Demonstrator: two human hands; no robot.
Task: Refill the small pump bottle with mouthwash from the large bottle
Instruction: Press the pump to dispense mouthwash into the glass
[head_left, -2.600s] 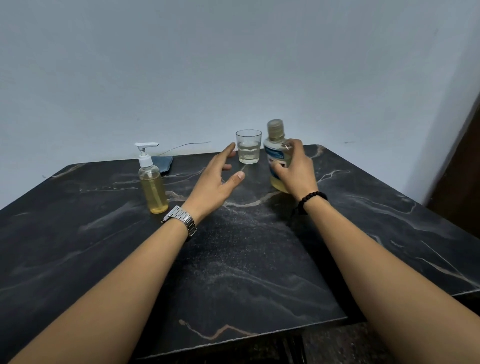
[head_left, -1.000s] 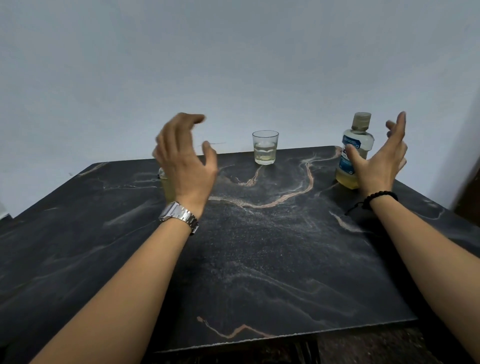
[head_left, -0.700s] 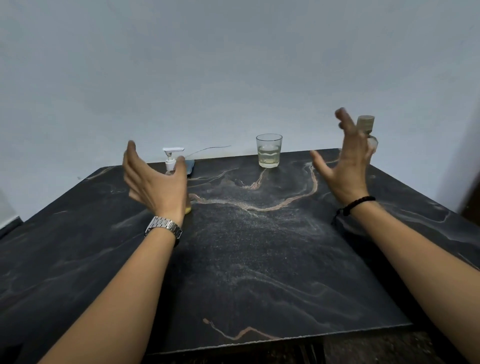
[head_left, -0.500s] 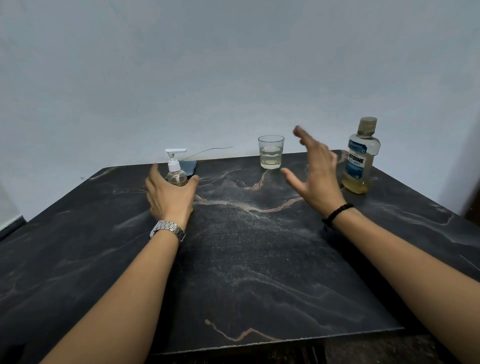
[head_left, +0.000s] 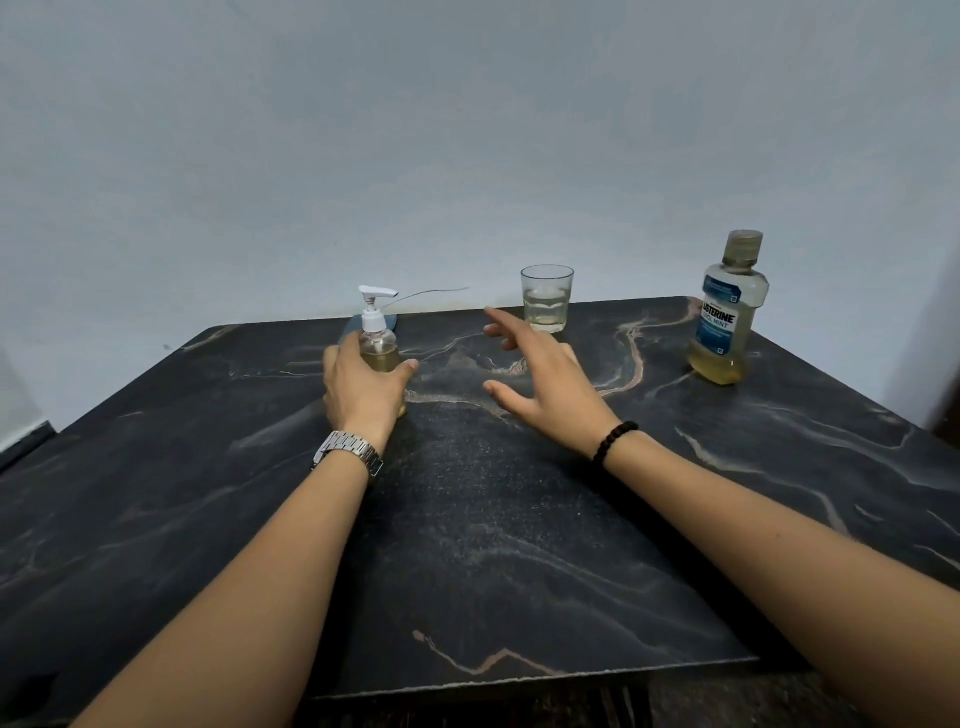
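Note:
The small pump bottle (head_left: 378, 340), clear with a white pump and yellowish liquid, stands upright on the dark marble table (head_left: 493, 519) at the back left. My left hand (head_left: 363, 387) grips its body from the near side, hiding the lower part. My right hand (head_left: 540, 376) hovers over the table middle, fingers spread and empty, reaching left toward the pump bottle. The large mouthwash bottle (head_left: 730, 309), capped, blue label, partly filled with yellow liquid, stands alone at the back right.
A drinking glass (head_left: 547, 299) with a little pale liquid stands at the back middle. A dark blue flat object (head_left: 358, 323) with a thin cable lies behind the pump bottle. A pale wall runs along the table's far edge.
My left hand dropped from the air and closed around the pump bottle. My right hand left the large bottle, which stands free, and swung left over the table middle.

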